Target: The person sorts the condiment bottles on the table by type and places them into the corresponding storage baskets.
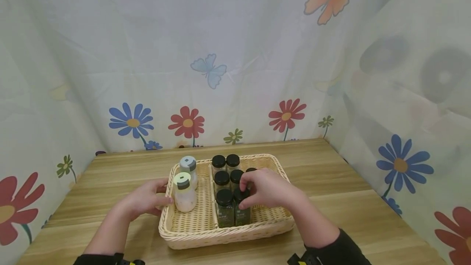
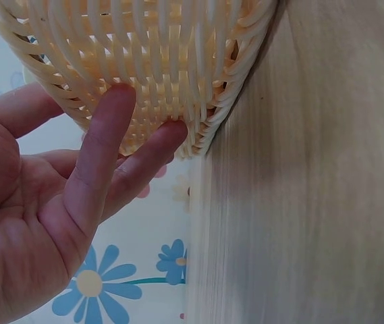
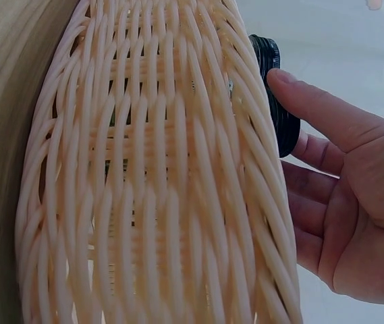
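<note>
A shallow wicker basket [image 1: 206, 238] stands on the table, split by a divider. My left hand [image 1: 147, 197] holds its left end, the thumb on the rim and fingertips against the outer weave in the left wrist view. With thumb and fingers my right hand [image 1: 270, 189] pinches the black lid of a front spice jar [image 1: 243, 214], upright in the right compartment; in the right wrist view the thumb presses that black lid [image 3: 286, 128]. Beside it stands another black-lidded jar [image 1: 225, 214], with several more behind. The left compartment holds two whitish shaker bottles, one yellow-topped [image 1: 185, 195], one grey-topped [image 1: 188, 166].
The basket rests on a wood-grain table [image 1: 121, 171]. A cloth curtain [image 1: 250, 85] printed with flowers and butterflies hangs behind and along both sides. Bare weave [image 1: 268, 214] shows in the basket's right part, beside the right forearm.
</note>
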`<state>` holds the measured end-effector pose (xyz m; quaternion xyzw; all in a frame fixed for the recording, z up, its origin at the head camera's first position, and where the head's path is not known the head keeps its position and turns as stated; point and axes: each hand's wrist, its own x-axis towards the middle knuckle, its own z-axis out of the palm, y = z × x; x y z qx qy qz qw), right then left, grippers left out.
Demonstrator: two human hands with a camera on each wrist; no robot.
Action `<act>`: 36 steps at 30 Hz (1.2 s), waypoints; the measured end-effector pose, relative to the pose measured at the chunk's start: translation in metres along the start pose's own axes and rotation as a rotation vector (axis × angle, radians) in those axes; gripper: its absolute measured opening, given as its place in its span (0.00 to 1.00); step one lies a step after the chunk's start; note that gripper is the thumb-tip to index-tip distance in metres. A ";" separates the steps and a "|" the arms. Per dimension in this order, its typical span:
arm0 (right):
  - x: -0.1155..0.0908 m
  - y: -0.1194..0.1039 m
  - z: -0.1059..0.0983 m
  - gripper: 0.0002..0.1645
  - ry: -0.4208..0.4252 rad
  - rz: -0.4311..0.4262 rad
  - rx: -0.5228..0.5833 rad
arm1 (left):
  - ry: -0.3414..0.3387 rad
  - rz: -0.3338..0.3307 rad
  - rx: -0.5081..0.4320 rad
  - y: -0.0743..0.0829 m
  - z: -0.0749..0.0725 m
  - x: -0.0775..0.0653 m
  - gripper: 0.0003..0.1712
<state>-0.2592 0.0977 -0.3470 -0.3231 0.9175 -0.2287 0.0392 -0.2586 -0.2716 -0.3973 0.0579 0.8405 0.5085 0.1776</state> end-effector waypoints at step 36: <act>-0.031 0.061 -0.064 0.38 0.468 0.096 0.053 | 0.611 0.146 0.479 0.029 -0.020 -0.025 0.59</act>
